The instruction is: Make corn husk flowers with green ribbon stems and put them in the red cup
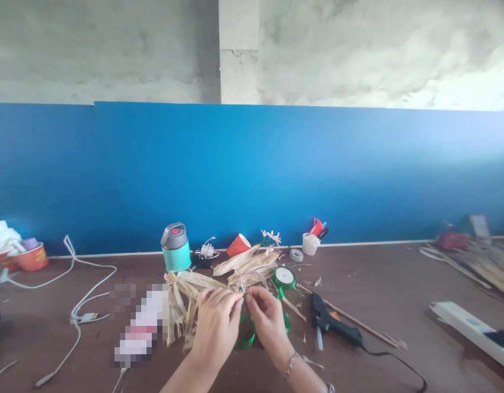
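Observation:
My left hand (216, 319) and my right hand (267, 316) meet at the fingertips low in the middle of the brown table (399, 284). Both pinch a length of green ribbon (246, 334) that loops down between them. Just beyond my fingers lies a clear tape ring (254, 280), and to its right a spool of green ribbon (283, 277). Dried corn husks (190, 297) are heaped to the left and behind my hands. A black glue gun (331, 322) lies to the right of my right hand, its cord trailing off to the lower right.
A teal flask (176, 248), a tipped orange cup (238, 245), a white cup with scissors (311, 240) and a tape roll (296, 255) stand by the blue wall. White cables (82, 297) lie left, a white power strip (468, 325) right, more husks (485, 262) far right.

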The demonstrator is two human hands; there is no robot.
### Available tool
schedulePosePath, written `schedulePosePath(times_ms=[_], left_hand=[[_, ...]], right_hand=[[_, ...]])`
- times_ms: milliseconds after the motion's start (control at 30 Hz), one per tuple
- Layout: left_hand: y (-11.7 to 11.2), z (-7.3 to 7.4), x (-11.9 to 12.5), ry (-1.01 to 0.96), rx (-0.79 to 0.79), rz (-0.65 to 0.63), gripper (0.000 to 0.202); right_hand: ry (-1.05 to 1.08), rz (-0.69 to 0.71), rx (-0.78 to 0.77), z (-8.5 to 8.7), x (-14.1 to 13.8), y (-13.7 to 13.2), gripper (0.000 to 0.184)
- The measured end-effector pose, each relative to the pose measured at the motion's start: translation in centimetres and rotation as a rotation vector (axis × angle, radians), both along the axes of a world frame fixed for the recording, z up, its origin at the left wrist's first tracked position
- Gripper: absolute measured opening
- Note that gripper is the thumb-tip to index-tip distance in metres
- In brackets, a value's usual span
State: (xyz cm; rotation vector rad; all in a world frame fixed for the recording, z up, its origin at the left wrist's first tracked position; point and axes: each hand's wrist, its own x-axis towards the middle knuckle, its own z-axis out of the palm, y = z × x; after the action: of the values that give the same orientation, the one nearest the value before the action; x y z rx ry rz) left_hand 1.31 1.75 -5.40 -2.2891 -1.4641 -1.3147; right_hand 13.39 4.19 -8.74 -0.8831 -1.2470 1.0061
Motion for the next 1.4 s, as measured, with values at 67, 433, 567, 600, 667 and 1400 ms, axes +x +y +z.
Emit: schedulePosePath(times_ms=[67, 433, 567, 600, 667, 1400], left_hand=[[0.1, 0.4, -0.1, 0.006, -0.054, -0.017, 0.022], [0.4, 3.0, 0.2, 0.24, -0.043, 0.0, 0.025], [0.8, 3.1, 0.5, 0.311, 0.056, 0.027, 0.022], [0.9, 3.0, 0.6, 0.315, 0.071, 0.035, 0.022], [1.0, 2.8, 0.8, 0.312, 0.086, 0.052, 0.022], [5.1, 4.0, -4.1, -0.731, -0.609, -0.039, 0.027]], right_hand=[[-0.021, 0.001, 0.016, 0.3, 0.2, -0.1, 0.021], [-0.054, 0.084, 0.004, 1.9, 1.2, 0.0, 0.018], [-0.03, 0.086, -0.042, 2.5, 1.4, 0.0, 0.015], [-0.017, 0.079, -0.056, 2.6, 1.4, 0.0, 0.015], [0.013, 0.069, -0.063, 2.8, 1.3, -0.1, 0.017], [-1.211, 0.112, -0.1, 2.5, 5.0, -1.0, 0.021]])
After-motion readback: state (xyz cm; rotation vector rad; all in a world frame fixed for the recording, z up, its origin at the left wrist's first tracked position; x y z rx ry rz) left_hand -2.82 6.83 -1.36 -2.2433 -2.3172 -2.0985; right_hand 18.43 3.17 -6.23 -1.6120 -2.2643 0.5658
